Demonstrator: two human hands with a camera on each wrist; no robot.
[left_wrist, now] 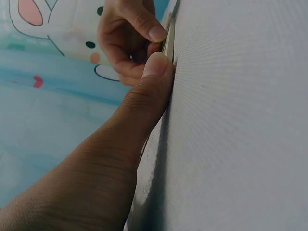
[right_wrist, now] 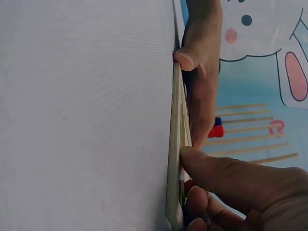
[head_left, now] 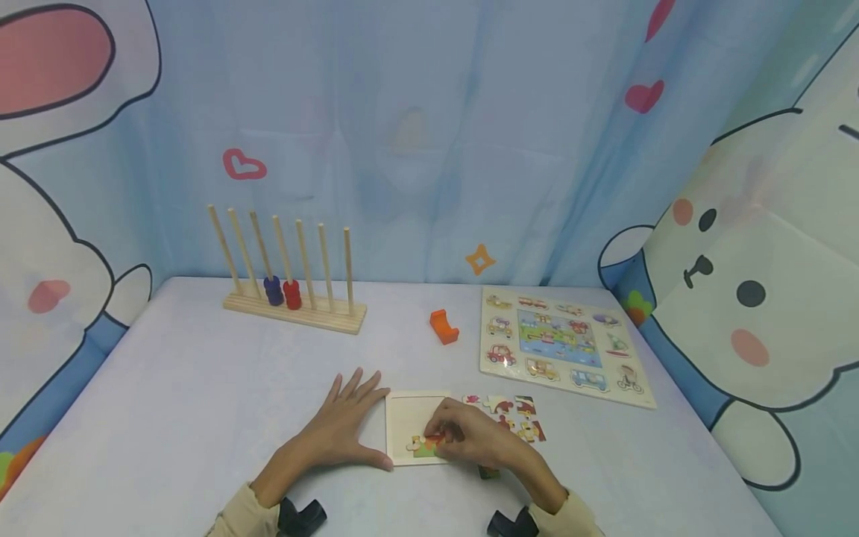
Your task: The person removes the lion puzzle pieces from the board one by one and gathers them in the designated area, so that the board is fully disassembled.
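Note:
A shallow wooden puzzle tray (head_left: pixel 406 414) lies flat on the table. My left hand (head_left: pixel 344 426) is spread at its left side, with the thumb resting against the near left corner. Over the tray's right part, my right hand (head_left: pixel 473 432) pinches a small puzzle piece (head_left: pixel 435 440) between thumb and curled fingers, low against the tray floor. The fingers hide most of that piece. Coloured picture (head_left: pixel 417 450) shows along the tray's near edge beside the fingertips. In the right wrist view, the right thumb (right_wrist: pixel 202 161) presses down just inside the tray's rim.
Several loose puzzle pieces (head_left: pixel 526 429) lie right of the tray, partly behind the right hand; another piece (head_left: pixel 488 473) shows under the forearm. Farther back stand a pegged wooden rack (head_left: pixel 322 317) with blue and red beads, an orange block (head_left: pixel 444 327) and a vehicle picture board (head_left: pixel 564 339).

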